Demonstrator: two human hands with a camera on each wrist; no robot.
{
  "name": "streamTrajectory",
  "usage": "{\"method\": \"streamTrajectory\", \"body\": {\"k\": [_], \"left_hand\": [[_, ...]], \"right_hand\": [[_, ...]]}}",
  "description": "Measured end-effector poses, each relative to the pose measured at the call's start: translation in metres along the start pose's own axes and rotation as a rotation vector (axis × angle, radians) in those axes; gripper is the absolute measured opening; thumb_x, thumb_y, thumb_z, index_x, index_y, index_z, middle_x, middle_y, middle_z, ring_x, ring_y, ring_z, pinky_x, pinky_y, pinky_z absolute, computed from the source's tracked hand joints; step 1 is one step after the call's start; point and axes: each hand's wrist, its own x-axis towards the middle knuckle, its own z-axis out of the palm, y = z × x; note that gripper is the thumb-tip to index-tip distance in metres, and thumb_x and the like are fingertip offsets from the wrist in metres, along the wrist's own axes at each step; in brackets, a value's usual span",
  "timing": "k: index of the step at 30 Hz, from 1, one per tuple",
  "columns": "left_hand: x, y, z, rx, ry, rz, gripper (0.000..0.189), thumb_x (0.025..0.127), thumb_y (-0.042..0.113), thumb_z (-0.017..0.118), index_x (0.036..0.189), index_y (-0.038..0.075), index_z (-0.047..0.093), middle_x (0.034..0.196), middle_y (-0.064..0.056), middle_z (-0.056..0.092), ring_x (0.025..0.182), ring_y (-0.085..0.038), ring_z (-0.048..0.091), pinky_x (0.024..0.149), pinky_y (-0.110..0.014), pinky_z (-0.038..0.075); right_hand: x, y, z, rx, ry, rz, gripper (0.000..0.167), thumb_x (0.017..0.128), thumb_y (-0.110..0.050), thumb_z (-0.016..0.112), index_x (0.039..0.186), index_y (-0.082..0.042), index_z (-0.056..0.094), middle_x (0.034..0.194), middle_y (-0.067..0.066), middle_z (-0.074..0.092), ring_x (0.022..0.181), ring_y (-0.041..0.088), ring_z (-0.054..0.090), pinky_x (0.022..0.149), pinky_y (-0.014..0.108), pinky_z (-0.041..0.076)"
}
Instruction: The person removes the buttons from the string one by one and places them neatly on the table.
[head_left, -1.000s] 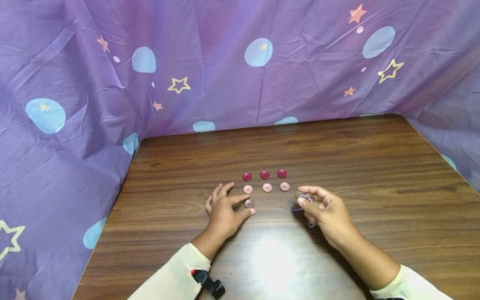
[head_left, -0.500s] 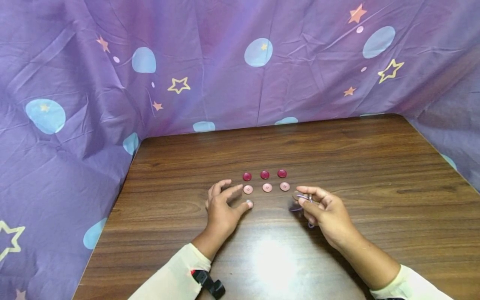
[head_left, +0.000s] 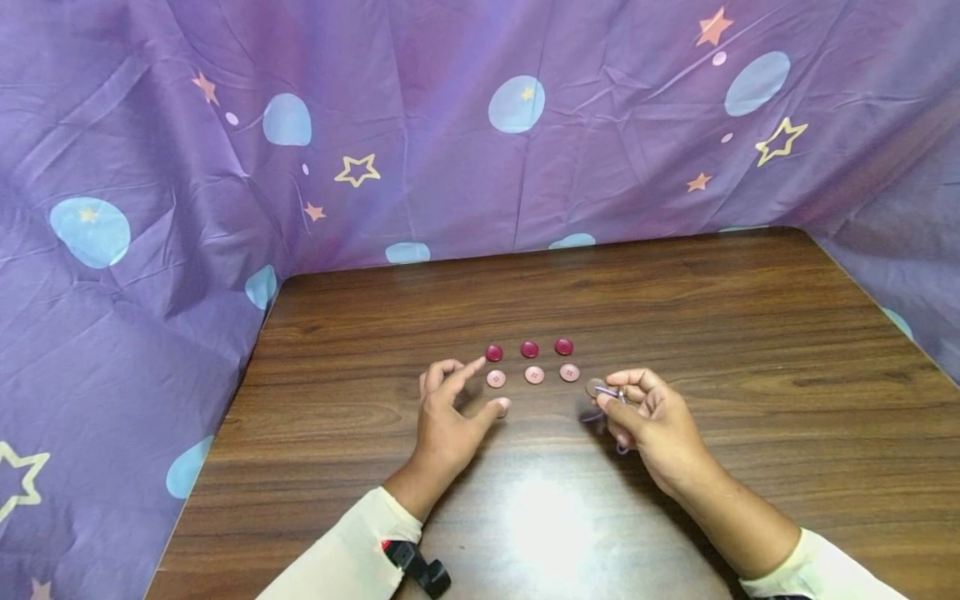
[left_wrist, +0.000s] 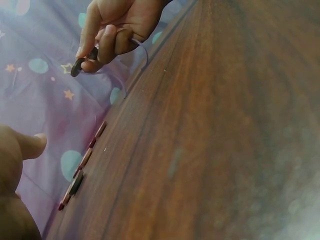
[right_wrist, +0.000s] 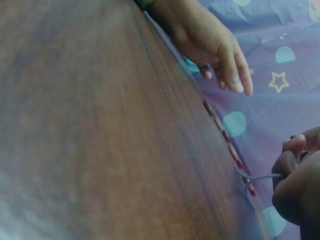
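My right hand (head_left: 648,417) pinches a grey-brown button (head_left: 595,388) at its fingertips, together with a thin purple cord (head_left: 622,449) that hangs in a loop. A second dark piece (left_wrist: 93,53) shows between those fingers in the left wrist view. My left hand (head_left: 446,417) hovers over the table, thumb and index finger spread, holding nothing. Beneath its thumb a dark button (left_wrist: 76,183) lies on the table, mostly hidden in the head view. The index fingertip is close to the left dark red button (head_left: 493,353) and the left pink button (head_left: 496,379).
Dark red buttons, with one in the middle (head_left: 529,349), form a far row. Pink buttons, including a middle one (head_left: 534,375), form a nearer row. The brown wooden table (head_left: 360,333) ends at a purple patterned cloth (head_left: 450,192).
My left hand has lifted off the dark button, its index finger moving away toward the dark red row. In my right fingers the grey-brown button has come further into view.
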Motion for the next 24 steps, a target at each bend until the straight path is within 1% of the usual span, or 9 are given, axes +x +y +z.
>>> {"method": "streamTrajectory", "body": {"k": [4,8,11,13,14,16,18,21,24], "left_hand": [[-0.0007,0.0019,-0.0008,-0.012,0.019,0.034,0.063,0.075,0.015,0.1,0.133,0.008,0.078,0.117,-0.012,0.061,0.111,-0.024,0.052,0.092,-0.032,0.045],[-0.0013,0.0019,-0.0005,-0.046,0.032,0.084,0.059,0.077,0.013,0.098,0.131,0.006,0.078,0.11,-0.016,0.063,0.104,-0.029,0.057,0.088,-0.037,0.05],[-0.0015,0.0022,0.0,-0.078,0.012,0.131,0.056,0.079,0.01,0.097,0.131,0.004,0.077,0.094,-0.017,0.063,0.086,-0.03,0.061,0.076,-0.037,0.053],[-0.0014,0.0033,-0.0001,-0.11,-0.015,0.144,0.056,0.08,0.009,0.096,0.132,0.002,0.076,0.081,-0.015,0.061,0.071,-0.023,0.058,0.064,-0.031,0.052],[-0.0013,0.0036,-0.0002,-0.123,-0.032,0.148,0.056,0.081,0.009,0.096,0.132,0.002,0.075,0.076,-0.013,0.059,0.064,-0.018,0.054,0.059,-0.027,0.048],[-0.0015,0.0038,-0.0006,-0.161,-0.071,0.139,0.057,0.082,0.008,0.096,0.134,0.001,0.074,0.068,-0.009,0.056,0.059,-0.008,0.047,0.054,-0.02,0.042],[-0.0022,0.0039,-0.0009,-0.206,-0.101,0.121,0.058,0.082,0.008,0.095,0.136,0.002,0.073,0.063,-0.007,0.055,0.057,-0.001,0.043,0.051,-0.016,0.038],[-0.0036,0.0037,-0.0015,-0.259,-0.143,0.098,0.06,0.083,0.008,0.095,0.138,0.004,0.072,0.062,-0.006,0.055,0.057,0.002,0.043,0.05,-0.016,0.038],[-0.0046,0.0035,-0.0017,-0.302,-0.193,0.071,0.063,0.084,0.007,0.094,0.142,0.005,0.07,0.061,-0.007,0.057,0.056,0.001,0.045,0.049,-0.017,0.039]], "right_hand": [[-0.0009,-0.0004,-0.0001,-0.016,-0.003,0.0,0.021,0.102,0.007,0.064,0.116,-0.007,0.057,0.096,-0.009,0.08,0.052,0.002,0.049,0.048,0.016,0.046],[-0.0016,-0.0008,-0.0004,-0.028,-0.009,-0.011,0.022,0.102,0.007,0.065,0.116,-0.008,0.061,0.1,-0.009,0.082,0.051,0.001,0.048,0.047,0.017,0.045],[-0.0015,-0.0006,-0.0006,-0.027,-0.015,-0.033,0.023,0.101,0.008,0.066,0.115,-0.01,0.063,0.102,-0.009,0.083,0.05,0.001,0.047,0.047,0.018,0.044],[-0.0015,-0.0006,-0.0006,-0.029,-0.017,-0.048,0.024,0.101,0.009,0.066,0.115,-0.011,0.066,0.102,-0.008,0.084,0.051,0.001,0.047,0.046,0.018,0.043],[-0.0016,-0.0006,-0.0006,-0.031,-0.017,-0.054,0.024,0.101,0.009,0.067,0.114,-0.011,0.067,0.103,-0.008,0.084,0.051,0.001,0.047,0.046,0.018,0.043],[-0.0017,-0.0007,-0.0003,-0.035,-0.02,-0.062,0.026,0.1,0.009,0.067,0.114,-0.013,0.069,0.103,-0.008,0.084,0.052,0.001,0.047,0.046,0.018,0.043],[-0.0019,-0.0006,-0.0001,-0.039,-0.024,-0.069,0.027,0.1,0.009,0.068,0.113,-0.014,0.071,0.103,-0.008,0.084,0.052,0.001,0.048,0.046,0.019,0.044],[-0.0021,-0.0002,0.0004,-0.048,-0.034,-0.079,0.028,0.1,0.009,0.069,0.114,-0.015,0.074,0.103,-0.008,0.084,0.053,0.002,0.049,0.047,0.02,0.045],[-0.0023,0.0005,0.0008,-0.06,-0.037,-0.084,0.028,0.099,0.009,0.07,0.115,-0.015,0.076,0.102,-0.007,0.084,0.053,0.002,0.05,0.047,0.021,0.045]]}}
